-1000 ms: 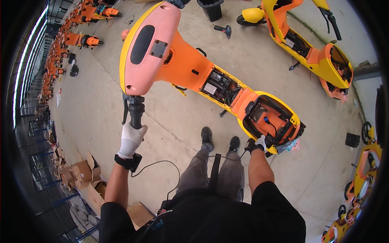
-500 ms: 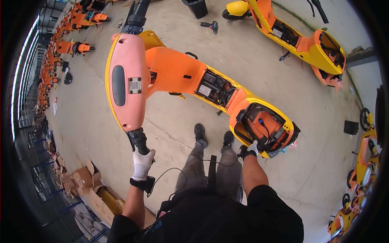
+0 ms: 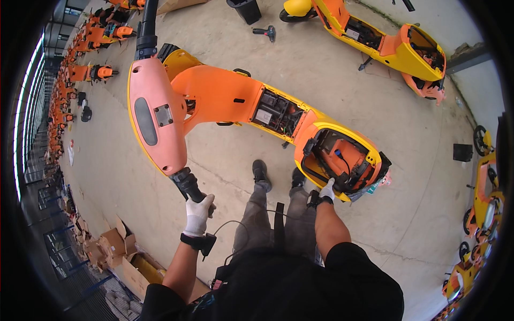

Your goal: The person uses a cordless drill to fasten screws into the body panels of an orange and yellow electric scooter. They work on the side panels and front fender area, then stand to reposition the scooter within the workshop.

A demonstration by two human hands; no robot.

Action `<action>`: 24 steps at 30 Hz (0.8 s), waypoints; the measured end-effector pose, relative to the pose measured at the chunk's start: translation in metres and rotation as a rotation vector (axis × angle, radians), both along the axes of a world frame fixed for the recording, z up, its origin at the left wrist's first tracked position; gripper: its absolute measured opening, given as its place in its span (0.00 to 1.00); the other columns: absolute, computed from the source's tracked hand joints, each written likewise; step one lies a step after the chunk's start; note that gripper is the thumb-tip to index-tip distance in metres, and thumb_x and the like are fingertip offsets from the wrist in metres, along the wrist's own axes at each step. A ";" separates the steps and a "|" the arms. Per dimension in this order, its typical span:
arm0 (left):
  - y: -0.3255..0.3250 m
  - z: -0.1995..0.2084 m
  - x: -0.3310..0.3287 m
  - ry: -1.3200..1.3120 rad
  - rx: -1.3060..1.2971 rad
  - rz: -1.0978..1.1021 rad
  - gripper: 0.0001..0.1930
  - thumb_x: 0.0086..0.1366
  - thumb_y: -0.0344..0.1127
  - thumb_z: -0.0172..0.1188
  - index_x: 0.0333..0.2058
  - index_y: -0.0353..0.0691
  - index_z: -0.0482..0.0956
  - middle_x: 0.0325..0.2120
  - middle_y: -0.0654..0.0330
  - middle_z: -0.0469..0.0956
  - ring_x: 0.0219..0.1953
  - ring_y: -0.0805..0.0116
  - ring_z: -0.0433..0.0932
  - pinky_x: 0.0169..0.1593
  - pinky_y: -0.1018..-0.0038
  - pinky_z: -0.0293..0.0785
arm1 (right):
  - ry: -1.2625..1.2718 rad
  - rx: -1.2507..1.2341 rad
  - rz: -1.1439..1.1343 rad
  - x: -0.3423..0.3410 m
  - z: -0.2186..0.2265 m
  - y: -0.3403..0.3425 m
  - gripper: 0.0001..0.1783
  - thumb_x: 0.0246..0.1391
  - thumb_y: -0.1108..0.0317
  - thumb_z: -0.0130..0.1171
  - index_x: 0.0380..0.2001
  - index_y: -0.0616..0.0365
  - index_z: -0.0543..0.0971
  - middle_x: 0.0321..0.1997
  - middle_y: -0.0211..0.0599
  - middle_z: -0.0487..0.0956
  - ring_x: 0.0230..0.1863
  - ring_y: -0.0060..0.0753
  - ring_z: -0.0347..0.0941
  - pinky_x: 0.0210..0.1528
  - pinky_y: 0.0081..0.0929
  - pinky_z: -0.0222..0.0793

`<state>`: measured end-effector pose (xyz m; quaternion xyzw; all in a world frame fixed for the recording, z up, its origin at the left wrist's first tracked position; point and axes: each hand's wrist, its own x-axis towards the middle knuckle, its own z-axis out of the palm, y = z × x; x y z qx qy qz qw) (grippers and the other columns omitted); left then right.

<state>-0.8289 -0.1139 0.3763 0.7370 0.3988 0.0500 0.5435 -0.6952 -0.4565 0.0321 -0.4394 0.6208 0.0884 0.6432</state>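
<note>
An orange and yellow electric scooter (image 3: 219, 96) without a seat stands in front of me, its pink handlebar cover to my left. My left hand (image 3: 198, 215), in a white glove, is wrapped round the near black handlebar grip (image 3: 185, 182). At the scooter's rear, my gloved right hand (image 3: 327, 191) grips the near rim of the rear body shell (image 3: 307, 170); some of its fingers are hidden inside. Within that open shell lies a dark cable with a blue connector (image 3: 339, 154). The floorboard is uncovered, showing a battery bay (image 3: 277, 111) with black parts and wires.
Another yellow and orange scooter (image 3: 396, 56) stands by the wall at the far right. A cordless drill (image 3: 266, 33) lies on the floor near a black bin (image 3: 245, 9). Cardboard boxes (image 3: 115, 243) are at the lower left. Rows of scooters line both sides.
The scooter sits slightly further left in view, and its handlebar has turned a little, the near grip swinging toward the right. Both hands keep their hold. The background has shifted slightly too.
</note>
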 end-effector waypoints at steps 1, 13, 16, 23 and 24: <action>-0.006 0.001 0.004 -0.025 -0.024 -0.007 0.08 0.59 0.33 0.65 0.28 0.37 0.75 0.16 0.57 0.76 0.11 0.71 0.69 0.16 0.75 0.65 | -0.037 0.063 -0.011 -0.003 -0.001 0.004 0.46 0.52 0.27 0.56 0.48 0.65 0.80 0.44 0.43 0.82 0.40 0.41 0.79 0.38 0.38 0.78; -0.010 0.004 0.011 -0.034 -0.270 -0.220 0.11 0.65 0.38 0.63 0.37 0.36 0.75 0.27 0.60 0.78 0.30 0.68 0.81 0.29 0.72 0.78 | -0.244 0.140 0.404 -0.037 -0.025 -0.033 0.33 0.59 0.49 0.61 0.58 0.61 0.68 0.39 0.48 0.81 0.28 0.40 0.83 0.25 0.37 0.81; 0.007 0.012 0.003 0.007 -0.175 -0.416 0.13 0.65 0.38 0.65 0.37 0.32 0.77 0.28 0.59 0.80 0.31 0.71 0.81 0.32 0.74 0.79 | -0.318 -0.080 0.703 -0.048 -0.031 -0.027 0.30 0.59 0.51 0.62 0.53 0.64 0.71 0.40 0.47 0.82 0.28 0.40 0.83 0.27 0.35 0.81; 0.102 -0.046 -0.055 0.077 0.067 -0.879 0.23 0.65 0.41 0.66 0.49 0.30 0.73 0.37 0.54 0.81 0.38 0.66 0.81 0.44 0.71 0.76 | -0.181 -0.207 0.949 -0.039 -0.035 0.035 0.28 0.57 0.46 0.60 0.40 0.64 0.84 0.36 0.44 0.86 0.40 0.42 0.84 0.44 0.36 0.77; 0.127 -0.055 -0.061 0.115 0.092 -0.857 0.23 0.65 0.42 0.66 0.50 0.31 0.73 0.38 0.54 0.81 0.39 0.63 0.81 0.46 0.70 0.76 | -0.189 -0.232 0.958 -0.035 -0.025 0.049 0.28 0.57 0.46 0.60 0.40 0.64 0.84 0.36 0.44 0.86 0.40 0.42 0.84 0.44 0.36 0.77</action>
